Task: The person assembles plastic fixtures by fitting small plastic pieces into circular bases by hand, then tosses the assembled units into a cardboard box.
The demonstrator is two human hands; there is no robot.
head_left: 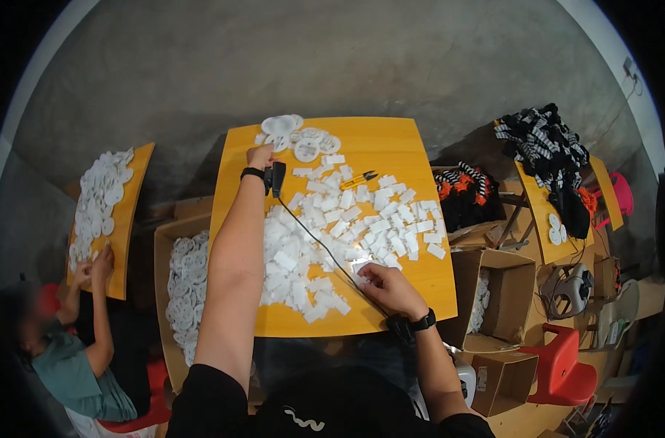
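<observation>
My left hand (261, 155) reaches to the far left of the yellow table (234, 190), fingers closed at the edge of a group of white round discs (307, 150). Its fingertips are partly hidden, but it seems to grip a disc there. Near the front edge, my right hand (392, 289) is curled with thumb and fingers together beside a shiny clear piece (360, 264); I cannot make out what they hold. Between my hands spreads a heap of small white rectangular pieces (310, 219). Yellow-handled nippers (358, 180) lie on the heap's far side.
A black cable (310, 235) crosses the heap between my wrist devices. Cardboard boxes with white parts stand left (164, 292) and right (504, 292). A co-worker (84, 358) handles discs at a left table (128, 248). Black-and-white fabric (548, 146) covers a right table; a red chair (562, 369) stands below.
</observation>
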